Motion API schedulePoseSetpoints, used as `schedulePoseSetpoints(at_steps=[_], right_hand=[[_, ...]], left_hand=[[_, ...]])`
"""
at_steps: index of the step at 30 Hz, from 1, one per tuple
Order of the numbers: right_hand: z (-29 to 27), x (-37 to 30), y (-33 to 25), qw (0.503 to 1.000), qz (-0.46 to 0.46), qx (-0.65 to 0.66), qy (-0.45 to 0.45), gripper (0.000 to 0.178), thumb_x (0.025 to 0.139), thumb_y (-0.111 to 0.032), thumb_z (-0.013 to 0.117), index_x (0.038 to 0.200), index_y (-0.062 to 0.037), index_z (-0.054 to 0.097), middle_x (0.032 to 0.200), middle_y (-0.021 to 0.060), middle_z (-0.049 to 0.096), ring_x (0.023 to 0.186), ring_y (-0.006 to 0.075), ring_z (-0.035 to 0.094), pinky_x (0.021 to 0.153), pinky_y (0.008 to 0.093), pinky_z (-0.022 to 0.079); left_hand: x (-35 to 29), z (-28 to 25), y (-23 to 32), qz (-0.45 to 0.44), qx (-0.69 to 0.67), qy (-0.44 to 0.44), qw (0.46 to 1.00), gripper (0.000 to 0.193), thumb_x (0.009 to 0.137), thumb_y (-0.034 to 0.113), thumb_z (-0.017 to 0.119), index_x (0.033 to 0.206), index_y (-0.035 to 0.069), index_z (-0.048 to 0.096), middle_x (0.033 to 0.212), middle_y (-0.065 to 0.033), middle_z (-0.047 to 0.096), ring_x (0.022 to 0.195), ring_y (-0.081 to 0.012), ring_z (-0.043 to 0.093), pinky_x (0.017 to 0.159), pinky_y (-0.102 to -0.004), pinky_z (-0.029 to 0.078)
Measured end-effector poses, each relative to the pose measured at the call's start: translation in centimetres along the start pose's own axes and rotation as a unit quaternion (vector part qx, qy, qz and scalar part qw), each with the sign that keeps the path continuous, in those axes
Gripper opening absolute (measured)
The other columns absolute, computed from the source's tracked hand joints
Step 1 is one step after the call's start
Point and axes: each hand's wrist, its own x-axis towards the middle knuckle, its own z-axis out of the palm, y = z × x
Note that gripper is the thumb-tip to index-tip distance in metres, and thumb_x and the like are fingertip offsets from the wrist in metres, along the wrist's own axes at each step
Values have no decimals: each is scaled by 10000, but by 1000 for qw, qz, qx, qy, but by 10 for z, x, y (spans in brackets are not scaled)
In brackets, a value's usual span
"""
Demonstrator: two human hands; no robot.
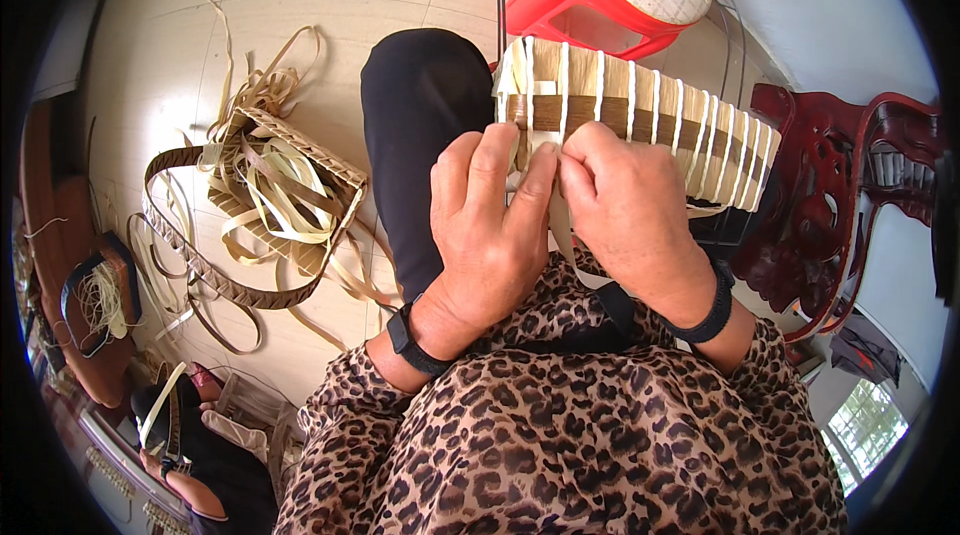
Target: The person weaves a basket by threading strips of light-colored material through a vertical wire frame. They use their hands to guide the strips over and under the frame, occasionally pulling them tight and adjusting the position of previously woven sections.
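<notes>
Across my lap lies a partly woven piece (720,150), a curved panel of tan and brown flat strips with rows of white cord across it. My left hand (485,220) is closed at its left end, fingers bent over the edge and thumb pointing toward my right hand. Beside it, my right hand (630,215) is a fist with thumb and forefinger pinched on a pale flat strip (560,220), which hangs down between both hands. The exact pinch point is hidden by my fingers. A dark band circles each wrist.
On the tiled floor to the left stands a woven basket (345,175) holding loose pale strips, with a braided handle. A red plastic stool (600,25) is ahead; carved dark-red wooden furniture (810,205) is at the right. Another person's arm (195,490) shows at lower left.
</notes>
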Motion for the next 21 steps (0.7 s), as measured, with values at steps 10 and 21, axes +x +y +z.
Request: schedulePoseSetpoints(at_steps=[10,21], right_hand=[[-24,56,18,985,-166,-52,-9,113,797,-109,615,738,-27,565,688,132,557,616,297,570,563,389,446],[-26,94,15,955,-229,-114,-150,137,764,-106,552,678,2,560,707,169,580,707,373,578,625,454,457]], left_hand=[[5,-4,-1,-34,-2,-35,999,365,646,-21,708,994,78,658,1095,-156,549,936,-333,525,769,-395,465],[6,-1,-3,-36,-6,-34,999,391,643,-34,700,1021,53,643,1099,-165,549,940,-337,524,768,-395,467]])
